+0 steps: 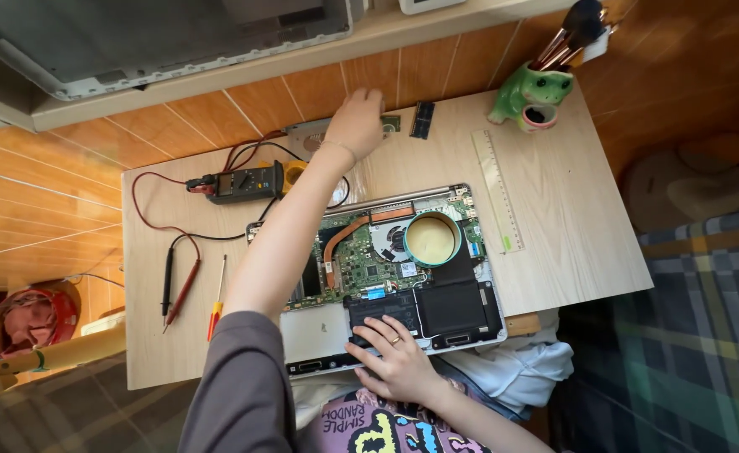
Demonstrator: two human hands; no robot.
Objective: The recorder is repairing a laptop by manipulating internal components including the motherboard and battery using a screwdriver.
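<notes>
Fingers of your right hand (pixel 396 362) lie flat and spread on the opened laptop (pixel 386 268) – unclenched, beside its black battery (pixel 453 309) – on the pale wood table (pixel 571 235). Farther off, your left hand (pixel 357 122) presses down on a grey drive (pixel 304 136) near the table's back edge – orange plank floor (pixel 67 168) beyond, green frog pot (pixel 530 94) at the corner.

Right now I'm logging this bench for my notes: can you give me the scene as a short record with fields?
Surface: small light wooden table
Main item: opened laptop, circuit board and black battery exposed
On the laptop: round teal-rimmed dish
Left hand: left hand reaches to the table's far edge, on a flat grey part
Right hand: right hand rests on the laptop's near edge, by the battery
Left of laptop: multimeter with red and black leads, screwdriver
Right side: clear ruler, green frog-shaped holder with brushes
</notes>
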